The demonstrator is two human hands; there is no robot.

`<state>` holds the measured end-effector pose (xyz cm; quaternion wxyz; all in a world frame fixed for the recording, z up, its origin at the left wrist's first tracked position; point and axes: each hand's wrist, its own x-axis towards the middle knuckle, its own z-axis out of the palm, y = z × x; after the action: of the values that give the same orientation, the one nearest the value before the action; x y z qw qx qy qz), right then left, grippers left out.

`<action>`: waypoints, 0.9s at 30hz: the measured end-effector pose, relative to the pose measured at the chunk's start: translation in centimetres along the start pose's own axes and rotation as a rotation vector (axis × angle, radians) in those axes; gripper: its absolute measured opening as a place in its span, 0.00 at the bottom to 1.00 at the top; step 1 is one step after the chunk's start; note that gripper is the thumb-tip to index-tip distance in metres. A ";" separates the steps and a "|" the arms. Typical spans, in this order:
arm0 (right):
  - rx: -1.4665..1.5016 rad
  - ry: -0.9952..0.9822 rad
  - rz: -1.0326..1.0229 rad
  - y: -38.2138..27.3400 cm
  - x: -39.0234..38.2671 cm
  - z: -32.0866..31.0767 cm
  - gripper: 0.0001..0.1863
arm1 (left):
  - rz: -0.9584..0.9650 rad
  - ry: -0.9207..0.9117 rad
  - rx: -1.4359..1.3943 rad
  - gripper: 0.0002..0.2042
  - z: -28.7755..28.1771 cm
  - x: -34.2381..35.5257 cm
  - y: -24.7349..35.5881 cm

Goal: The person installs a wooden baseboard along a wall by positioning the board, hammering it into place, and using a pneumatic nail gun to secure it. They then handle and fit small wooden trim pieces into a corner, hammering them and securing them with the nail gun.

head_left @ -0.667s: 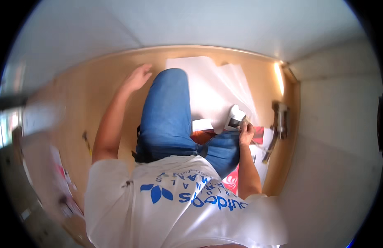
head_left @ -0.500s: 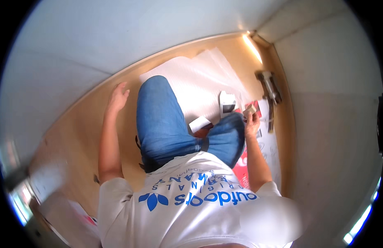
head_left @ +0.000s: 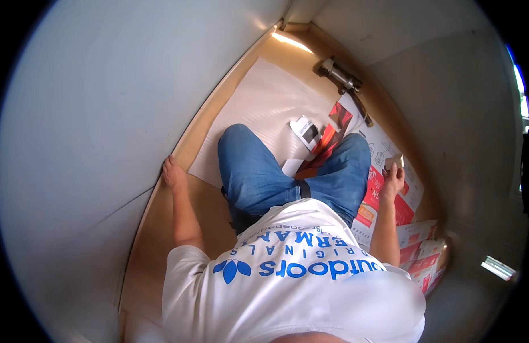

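Nearest the lens: white short-sleeved T-shirt with blue print (head_left: 293, 274), filling the lower middle of the view. Person seated on a tan wooden floor (head_left: 161, 240), legs in blue denim jeans (head_left: 258, 171) folded in front.

Left hand (head_left: 174, 173): arm straight down beside the body, palm flat on the floor right where it meets the pale grey-white wall (head_left: 104, 126). Fingers spread, holding nothing.

Right hand (head_left: 392, 178): raised beside the right knee, fingers curled narrowly around a small tan, card-like piece (head_left: 394, 162) that sticks up above the fingertips. What the piece is cannot be told at this size. It sits in the hand, above a red and white printed cardboard sheet (head_left: 390, 206) lying flat on the floor just right of the right leg.

Further right and low: a stack of red and white printed boxes (head_left: 418, 251) against the right-hand wall, partly blurred.

Between the knees: a small white paper slip (head_left: 291, 167), touching red printed paper pieces (head_left: 327, 146). Just beyond, a white rectangular pack with a dark window (head_left: 306, 131), lying tilted on a large white plastic sheet (head_left: 264, 108) spread over the floor.

Farthest: a grey metal tool with a dark handle (head_left: 343, 81) on the floor near the far corner, just beside the right-hand wall. A bright strip of light falls on the floor at the corner.
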<state>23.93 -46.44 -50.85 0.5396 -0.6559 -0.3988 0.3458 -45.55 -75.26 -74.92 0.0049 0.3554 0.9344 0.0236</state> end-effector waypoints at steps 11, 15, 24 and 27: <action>-0.032 -0.299 -0.179 -13.0 5.1 17.2 0.16 | -0.119 -0.367 -0.019 0.13 0.3 -1.4 -3.7; 0.078 -0.495 -0.095 -11.7 2.7 22.9 0.17 | -0.075 -0.546 0.035 0.11 -3.7 -2.0 -3.3; 0.069 -0.697 0.032 -8.2 0.3 22.4 0.17 | -0.045 -0.640 0.016 0.15 -17.0 -8.6 1.4; 0.101 -0.724 0.040 -7.6 0.2 22.4 0.17 | -0.063 -0.616 0.015 0.15 -19.5 -11.6 2.4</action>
<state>3.10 -35.84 -47.33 0.3885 -0.4714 -0.5332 0.5853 -35.82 -81.93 -55.44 0.2862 0.3166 0.8996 -0.0922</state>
